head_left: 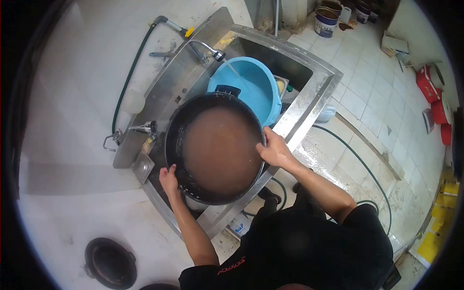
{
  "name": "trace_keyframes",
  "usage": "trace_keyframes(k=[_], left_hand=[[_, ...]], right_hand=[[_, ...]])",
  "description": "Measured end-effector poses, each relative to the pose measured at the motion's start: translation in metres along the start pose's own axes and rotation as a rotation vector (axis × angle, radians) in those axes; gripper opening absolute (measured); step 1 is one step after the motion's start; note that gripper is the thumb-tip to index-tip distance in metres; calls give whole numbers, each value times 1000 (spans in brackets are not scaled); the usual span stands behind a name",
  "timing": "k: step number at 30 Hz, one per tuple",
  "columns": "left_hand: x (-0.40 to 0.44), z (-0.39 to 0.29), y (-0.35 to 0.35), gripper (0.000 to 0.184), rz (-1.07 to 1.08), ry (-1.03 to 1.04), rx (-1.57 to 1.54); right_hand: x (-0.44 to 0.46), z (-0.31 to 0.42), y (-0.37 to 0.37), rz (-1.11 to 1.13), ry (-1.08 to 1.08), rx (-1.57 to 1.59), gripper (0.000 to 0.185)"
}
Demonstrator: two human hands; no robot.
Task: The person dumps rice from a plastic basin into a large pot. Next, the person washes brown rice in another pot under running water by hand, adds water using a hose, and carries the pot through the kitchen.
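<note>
A large black cooking pot (223,150), partly filled with murky brown water, is over the near part of the metal sink. My left hand (169,181) grips its rim at the lower left, thumb over the edge. On the right side, my right hand (275,149) is closed on the rim, its thumb inside. The pot's far handle (228,90) overlaps the edge of a light blue basin (258,89) in the sink. Water runs into that basin from a faucet (219,55). The pot's underside is hidden.
A second faucet (149,127) is left of the pot, close to its rim. The steel sink edge (309,113) runs along the right. A green hose (369,166) lies on the wet floor. A dark pan (111,263) is at lower left; paint buckets (326,21) stand far back.
</note>
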State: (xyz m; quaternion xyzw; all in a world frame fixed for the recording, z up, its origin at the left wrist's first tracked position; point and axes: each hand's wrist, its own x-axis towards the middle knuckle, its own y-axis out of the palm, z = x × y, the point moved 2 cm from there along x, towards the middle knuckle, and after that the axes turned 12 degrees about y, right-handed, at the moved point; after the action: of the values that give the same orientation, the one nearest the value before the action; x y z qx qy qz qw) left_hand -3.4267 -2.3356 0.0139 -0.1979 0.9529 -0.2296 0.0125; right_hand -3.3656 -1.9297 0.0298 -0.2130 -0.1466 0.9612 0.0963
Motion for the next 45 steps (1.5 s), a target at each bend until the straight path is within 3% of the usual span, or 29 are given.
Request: trace_keyframes(k=[6,14,18,21,23,30,35,41,45], left_hand=[[-10,-18,3,9,140,-49,-201],[-30,-24,-4,22,194,-51,-277],[-42,-22,-15,30,188,-59,-344],[-55,-19,-25,30,208,-54,-423],[-67,-17,-28,32,237,-41,-475],[-121,-72,-15,29,356,38,-446],[-167,-109,18,26,535,83,-513],[-264,-180,112,13,532,137,-448],[-320,-198,199,13,686,98,-529]], right_hand=[[-2,8,-1,47,52,-32,31],[17,5,8,-78,-13,-110,34],[15,18,2,-55,-70,-104,30],[-5,21,-8,-16,10,-101,27],[-21,5,-12,-20,3,43,23],[-106,-25,-75,-174,4,102,16],[-163,-57,-148,-225,7,188,21],[-217,-111,-276,-324,54,149,24],[-247,-154,-362,-414,154,116,22]])
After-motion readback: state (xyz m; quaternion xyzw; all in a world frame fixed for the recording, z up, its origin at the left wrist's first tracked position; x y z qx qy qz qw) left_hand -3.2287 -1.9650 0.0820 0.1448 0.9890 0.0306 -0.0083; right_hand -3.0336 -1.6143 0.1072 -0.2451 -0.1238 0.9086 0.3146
